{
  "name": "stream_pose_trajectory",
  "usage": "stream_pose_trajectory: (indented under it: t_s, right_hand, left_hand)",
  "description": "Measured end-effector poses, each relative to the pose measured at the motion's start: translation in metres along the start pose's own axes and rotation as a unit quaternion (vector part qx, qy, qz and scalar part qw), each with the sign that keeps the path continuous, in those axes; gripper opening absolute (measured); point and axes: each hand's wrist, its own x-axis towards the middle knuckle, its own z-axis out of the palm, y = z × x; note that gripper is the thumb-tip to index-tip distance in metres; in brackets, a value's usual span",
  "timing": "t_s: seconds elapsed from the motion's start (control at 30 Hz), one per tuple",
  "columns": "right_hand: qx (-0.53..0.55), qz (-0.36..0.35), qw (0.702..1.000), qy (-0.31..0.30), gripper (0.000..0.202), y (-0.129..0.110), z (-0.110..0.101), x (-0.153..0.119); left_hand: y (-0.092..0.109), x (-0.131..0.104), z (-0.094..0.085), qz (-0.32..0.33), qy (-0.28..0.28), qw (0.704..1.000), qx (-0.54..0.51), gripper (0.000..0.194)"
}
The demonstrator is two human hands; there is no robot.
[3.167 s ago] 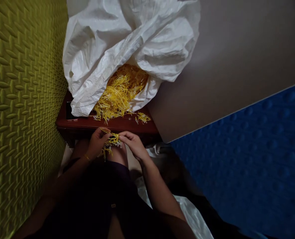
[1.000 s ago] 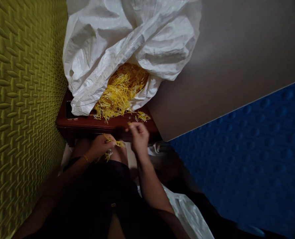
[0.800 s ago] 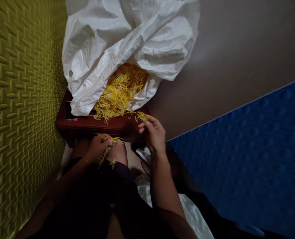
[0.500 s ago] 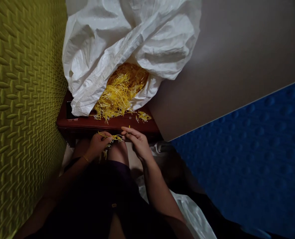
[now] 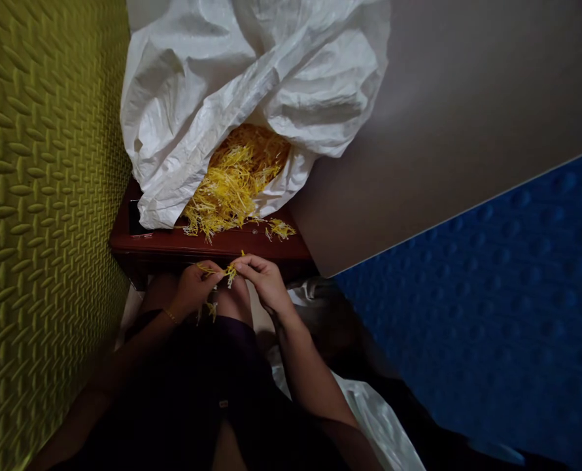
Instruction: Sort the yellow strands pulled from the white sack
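My left hand [image 5: 196, 285], with a thin bracelet at the wrist, pinches several yellow and white strands [image 5: 231, 271] above my lap. Close beside it, the thumb and fingertips of my right hand [image 5: 264, 278] are pressed together on the same strands. A short yellow end sticks up over the right fingertips. Beyond both hands, a heap of yellow strands [image 5: 229, 186] spills from the mouth of a white sack [image 5: 183, 118] onto a dark red surface [image 5: 212, 247]. A small separate tuft [image 5: 281, 229] lies to the right of the heap.
A yellow textured mat [image 5: 40, 216] rises on the left. To the right are a grey-brown panel [image 5: 418, 131] and a blue studded surface [image 5: 507, 294]. A dark flat object [image 5: 138, 219] sits by the sack's left corner. Translucent plastic [image 5: 379, 418] lies at the lower right.
My right hand has moved left and slightly down, closing the gap to my left hand. Its fingertips now meet the strands. The view has shifted slightly.
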Motion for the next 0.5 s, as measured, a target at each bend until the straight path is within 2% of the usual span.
stream_pose_trajectory:
  t_s: [0.07,0.13,0.33,0.43,0.5]
  right_hand:
    - [0.039,0.024,0.999,0.010,0.012,0.001,0.002,0.001]
    - [0.036,0.032,0.999,-0.002,0.012,0.001,0.002,0.002]
    - [-0.112,0.000,0.990,-0.086,0.016,-0.006,-0.005,0.003]
    - [-0.155,-0.011,0.984,-0.091,0.014,-0.007,-0.003,0.003]
    - [-0.134,-0.001,0.988,-0.082,0.013,-0.006,-0.001,0.002]
  left_hand:
    - [-0.001,0.000,0.000,0.001,0.007,1.000,0.005,0.011]
    - [-0.004,0.000,0.001,0.005,0.011,1.000,0.011,0.011]
    - [-0.012,0.001,0.002,0.025,0.021,0.998,0.058,0.012]
    - [-0.012,0.001,0.002,0.045,0.022,0.995,0.091,0.013]
    - [-0.012,0.000,0.002,0.054,0.019,0.992,0.111,0.013]
